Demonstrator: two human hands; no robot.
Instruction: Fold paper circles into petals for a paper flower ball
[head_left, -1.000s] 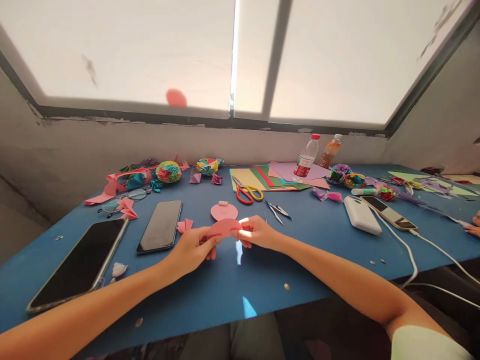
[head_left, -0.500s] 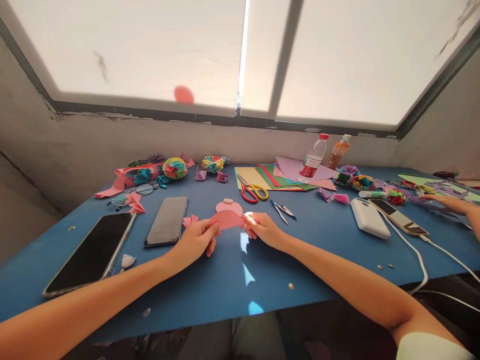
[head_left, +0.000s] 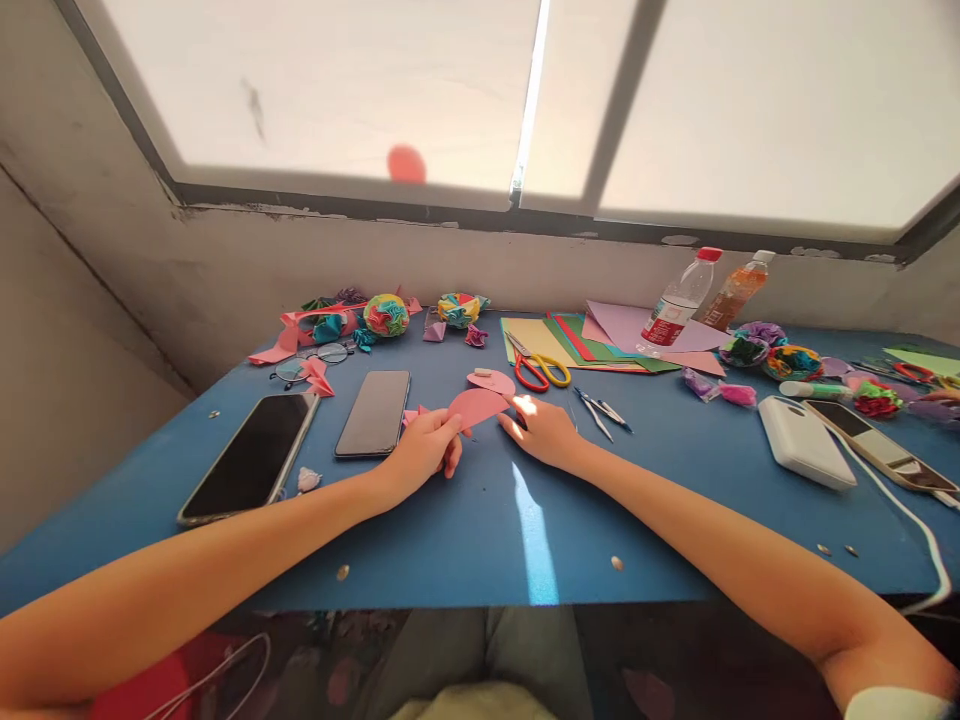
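A pink paper half-round [head_left: 477,406], apparently a folded circle, is pinched between the thumb and fingers of my left hand [head_left: 426,443]. My right hand [head_left: 546,432] rests low over the table just right of it, thumb and forefinger apart, fingertips close to its right corner. Whether they touch the paper I cannot tell. Behind the half-round lies a pink paper circle [head_left: 496,382], partly covered, with a small pale eraser-like piece [head_left: 484,372] on top. Scissors [head_left: 537,362] with red and yellow handles and a drawing compass [head_left: 600,408] lie beyond my right hand.
Two phones [head_left: 373,412] [head_left: 251,455] and glasses [head_left: 311,362] lie left. Coloured paper sheets [head_left: 551,352], a red-capped bottle [head_left: 679,305] and an amber bottle [head_left: 739,292] stand behind. Paper flowers [head_left: 386,316], a glue stick [head_left: 816,390] and a white power bank [head_left: 804,442] are about.
My right hand has loosened from the half-round's right end and lies with fingers spread. My left hand still holds the paper. The whole view has shifted leftward.
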